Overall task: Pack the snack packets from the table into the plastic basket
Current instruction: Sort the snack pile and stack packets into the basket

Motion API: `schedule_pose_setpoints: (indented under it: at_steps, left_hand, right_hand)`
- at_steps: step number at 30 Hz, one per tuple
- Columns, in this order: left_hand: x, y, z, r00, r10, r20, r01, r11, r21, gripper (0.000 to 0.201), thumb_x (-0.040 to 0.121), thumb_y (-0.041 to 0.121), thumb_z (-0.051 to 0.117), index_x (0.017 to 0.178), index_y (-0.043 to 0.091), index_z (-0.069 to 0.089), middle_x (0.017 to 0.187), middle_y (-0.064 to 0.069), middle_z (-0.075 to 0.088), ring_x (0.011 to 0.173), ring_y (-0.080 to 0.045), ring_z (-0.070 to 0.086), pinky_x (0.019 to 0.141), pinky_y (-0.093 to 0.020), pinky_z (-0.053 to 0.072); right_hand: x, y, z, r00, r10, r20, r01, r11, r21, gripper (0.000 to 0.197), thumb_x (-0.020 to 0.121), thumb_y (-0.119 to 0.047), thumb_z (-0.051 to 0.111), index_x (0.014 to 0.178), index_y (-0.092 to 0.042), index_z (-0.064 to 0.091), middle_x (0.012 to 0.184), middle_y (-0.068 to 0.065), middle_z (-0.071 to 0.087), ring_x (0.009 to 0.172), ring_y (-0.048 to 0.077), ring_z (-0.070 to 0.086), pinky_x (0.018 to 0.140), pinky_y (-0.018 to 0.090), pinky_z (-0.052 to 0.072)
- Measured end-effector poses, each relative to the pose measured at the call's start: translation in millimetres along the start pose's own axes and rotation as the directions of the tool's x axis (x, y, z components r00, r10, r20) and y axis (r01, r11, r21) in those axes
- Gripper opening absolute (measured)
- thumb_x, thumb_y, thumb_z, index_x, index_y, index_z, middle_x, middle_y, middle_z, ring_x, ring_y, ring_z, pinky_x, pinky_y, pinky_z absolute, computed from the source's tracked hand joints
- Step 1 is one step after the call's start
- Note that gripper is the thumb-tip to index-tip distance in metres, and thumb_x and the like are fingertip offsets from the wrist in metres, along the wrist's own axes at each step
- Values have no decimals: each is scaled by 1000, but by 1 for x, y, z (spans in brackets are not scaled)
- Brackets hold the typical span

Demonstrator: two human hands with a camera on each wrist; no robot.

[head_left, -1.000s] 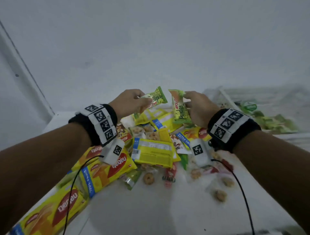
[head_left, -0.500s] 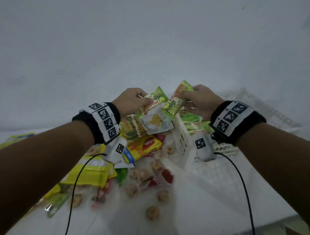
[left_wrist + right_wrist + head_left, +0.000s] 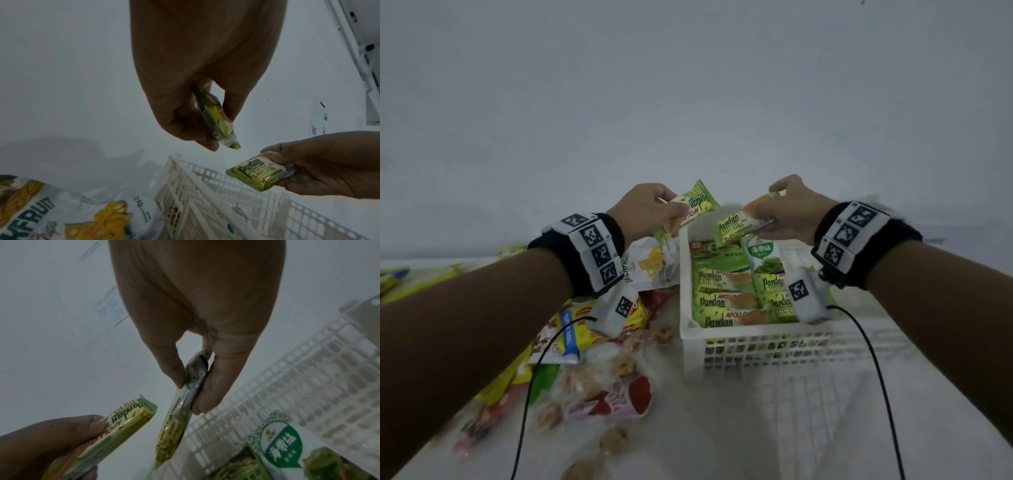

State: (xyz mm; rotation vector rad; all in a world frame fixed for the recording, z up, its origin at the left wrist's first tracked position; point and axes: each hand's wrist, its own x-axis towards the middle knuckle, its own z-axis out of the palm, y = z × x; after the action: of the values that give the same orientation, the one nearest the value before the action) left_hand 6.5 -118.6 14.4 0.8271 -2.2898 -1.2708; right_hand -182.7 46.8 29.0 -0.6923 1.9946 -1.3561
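My left hand (image 3: 647, 212) pinches a green Pandan cake packet (image 3: 697, 205) above the left rim of the white plastic basket (image 3: 756, 334). My right hand (image 3: 791, 212) pinches a second Pandan packet (image 3: 739, 224) over the basket's far end. In the left wrist view the left packet (image 3: 216, 120) is edge-on between thumb and fingers, and the right-hand packet (image 3: 259, 172) shows at right. In the right wrist view the right packet (image 3: 180, 415) hangs from my fingers. Several Pandan packets (image 3: 726, 301) and a green seaweed pack (image 3: 762, 255) lie inside the basket.
Left of the basket the white table (image 3: 688, 445) holds a jackfruit chips bag (image 3: 654, 263), yellow biscuit packs (image 3: 585, 325), clear cookie packets (image 3: 619, 370) and a red-and-white packet (image 3: 626, 401). A white wall (image 3: 688, 102) rises behind.
Both hands carried their Pandan packets rightward from above the snack pile to above the basket. The view swung right, so the basket now sits below the hands.
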Motion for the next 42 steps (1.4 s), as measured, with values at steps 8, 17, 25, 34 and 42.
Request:
schedule_pose_setpoints:
  at_steps: [8,17,25,34,42]
  left_hand:
    - [31,-7,10,1000,6,-27,-6,1000,7,24,93,32,72,102,10,69,83,-5,77,74,-11,67,79,-31,52]
    - [46,-22,11,999,-9,-42,7,999,-42,22,94,28,72,104,9,69,85,-4,77,70,-8,66,66,-19,48]
    - [50,-30,7,999,3,-37,-4,999,-38,21,95,29,71,106,12,69,88,-2,76,74,-11,69,75,-29,55]
    - [51,-35,8,999,40,-7,-40,996,-76,22,95,27,71,108,9,67,84,-7,77,80,-26,76,74,-36,58]
    - [53,-42,9,1000,26,-4,-27,995,-97,24,95,27,71,109,9,66,85,-9,77,79,-27,77,74,-37,58]
  right_hand:
    - [41,6,-1,997,16,76,8,950,-311,28,88,-24,81,100,-13,58,101,8,64,86,23,65,88,39,60]
    - [80,22,25,982,43,184,46,889,-456,34,82,-24,86,103,-6,65,100,7,77,96,24,69,91,46,60]
    - [89,31,43,974,-115,194,226,536,-813,34,87,-37,78,109,-14,65,112,4,66,100,21,62,77,30,48]
    - [95,37,57,895,-125,427,445,279,-851,28,86,-28,78,106,-25,58,105,-4,52,97,20,56,81,32,47]
    - [110,49,60,879,-74,471,475,201,-856,31,86,-22,76,102,-23,50,89,-2,54,84,23,56,68,33,48]
